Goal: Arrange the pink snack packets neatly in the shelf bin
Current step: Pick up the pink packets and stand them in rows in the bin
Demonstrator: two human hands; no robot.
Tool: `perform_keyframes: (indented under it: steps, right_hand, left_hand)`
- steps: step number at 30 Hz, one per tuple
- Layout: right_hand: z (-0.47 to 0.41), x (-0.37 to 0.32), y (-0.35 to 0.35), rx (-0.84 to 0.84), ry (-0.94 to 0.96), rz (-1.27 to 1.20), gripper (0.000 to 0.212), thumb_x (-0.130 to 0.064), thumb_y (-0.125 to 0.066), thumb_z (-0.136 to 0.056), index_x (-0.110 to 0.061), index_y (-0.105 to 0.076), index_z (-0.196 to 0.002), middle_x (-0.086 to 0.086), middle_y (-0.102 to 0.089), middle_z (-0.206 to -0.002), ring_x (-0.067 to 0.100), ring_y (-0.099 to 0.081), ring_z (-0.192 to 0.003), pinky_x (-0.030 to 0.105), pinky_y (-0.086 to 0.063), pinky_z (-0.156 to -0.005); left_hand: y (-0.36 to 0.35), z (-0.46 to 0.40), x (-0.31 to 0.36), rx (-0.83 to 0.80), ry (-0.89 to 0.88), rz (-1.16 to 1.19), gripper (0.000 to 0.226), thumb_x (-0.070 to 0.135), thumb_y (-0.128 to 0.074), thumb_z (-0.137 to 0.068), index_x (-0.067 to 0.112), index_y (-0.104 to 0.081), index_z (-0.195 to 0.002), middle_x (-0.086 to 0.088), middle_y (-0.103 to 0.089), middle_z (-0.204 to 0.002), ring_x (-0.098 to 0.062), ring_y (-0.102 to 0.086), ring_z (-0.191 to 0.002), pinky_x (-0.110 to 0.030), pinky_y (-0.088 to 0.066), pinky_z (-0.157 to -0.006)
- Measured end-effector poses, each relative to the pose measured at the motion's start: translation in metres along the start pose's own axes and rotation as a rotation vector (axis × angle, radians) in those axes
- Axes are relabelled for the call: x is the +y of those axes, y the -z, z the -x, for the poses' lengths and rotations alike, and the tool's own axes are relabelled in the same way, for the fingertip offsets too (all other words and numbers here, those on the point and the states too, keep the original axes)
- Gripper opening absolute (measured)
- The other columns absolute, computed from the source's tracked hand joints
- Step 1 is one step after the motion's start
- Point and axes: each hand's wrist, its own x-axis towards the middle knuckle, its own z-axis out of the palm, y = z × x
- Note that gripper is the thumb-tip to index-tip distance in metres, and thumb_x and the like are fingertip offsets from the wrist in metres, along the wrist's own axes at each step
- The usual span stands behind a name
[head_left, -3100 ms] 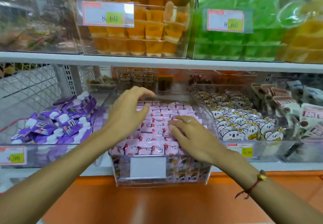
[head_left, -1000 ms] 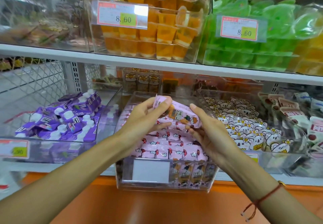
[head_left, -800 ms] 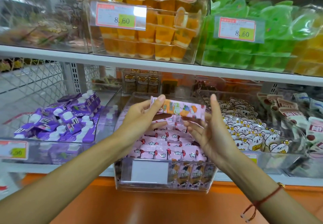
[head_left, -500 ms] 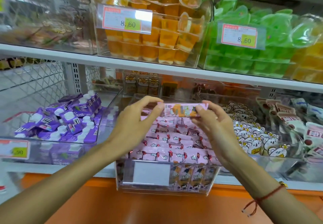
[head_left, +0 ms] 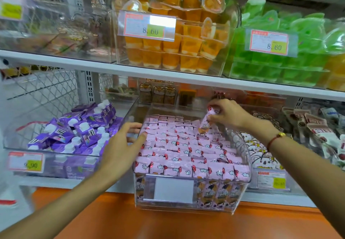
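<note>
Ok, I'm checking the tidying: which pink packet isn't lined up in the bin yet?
The pink packet pinched in the right hand, tilted over the bin's back right corner. The rest lie in rows inside the clear bin.

Left price tag point(head_left: 26, 161) blurred; forearms cut off below.

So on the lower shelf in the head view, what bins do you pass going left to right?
Purple pouches bin → clear bin of pink packets, with the left hand at its left rim and the right hand holding one pink packet above it → cartoon-faced white packets → mixed sachets.
</note>
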Motion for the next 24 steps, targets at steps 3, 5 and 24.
perform_keyframes:
  steps: [3,5,24]
  right_hand:
    - [-0.005,-0.006,0.001,-0.079,0.056,0.120,0.041,-0.022,-0.069,-0.084,-0.010,-0.061,-0.122,0.009,-0.062,-0.124,0.025,-0.058,-0.113,0.032,-0.044,-0.097]
    - [-0.004,-0.012,-0.018,-0.090,0.056,0.134,0.037,-0.022,-0.069,-0.084,-0.012,-0.062,-0.120,0.007,-0.064,-0.114,0.023,-0.058,-0.105,0.031,-0.044,-0.098]
    - [0.081,0.010,-0.029,0.300,-0.071,0.112,0.028,-0.020,-0.060,-0.087,-0.016,-0.063,-0.115,0.006,-0.056,-0.120,0.025,-0.046,-0.112,0.033,-0.042,-0.086]
  left_hand:
    - [-0.001,0.000,0.001,0.007,0.008,0.003,0.019,0.028,-0.058,-0.092,0.033,-0.052,-0.109,0.024,-0.056,-0.096,0.007,-0.055,-0.083,-0.015,-0.040,-0.063]
    - [-0.002,0.000,0.001,0.010,0.009,-0.003,0.019,0.028,-0.057,-0.092,0.032,-0.051,-0.110,0.024,-0.056,-0.096,0.006,-0.055,-0.085,-0.015,-0.040,-0.063]
    - [-0.003,-0.008,0.044,0.101,-0.397,-0.447,0.034,0.024,-0.062,-0.086,0.025,-0.053,-0.119,0.010,-0.052,-0.110,-0.009,-0.047,-0.096,-0.027,-0.036,-0.072]
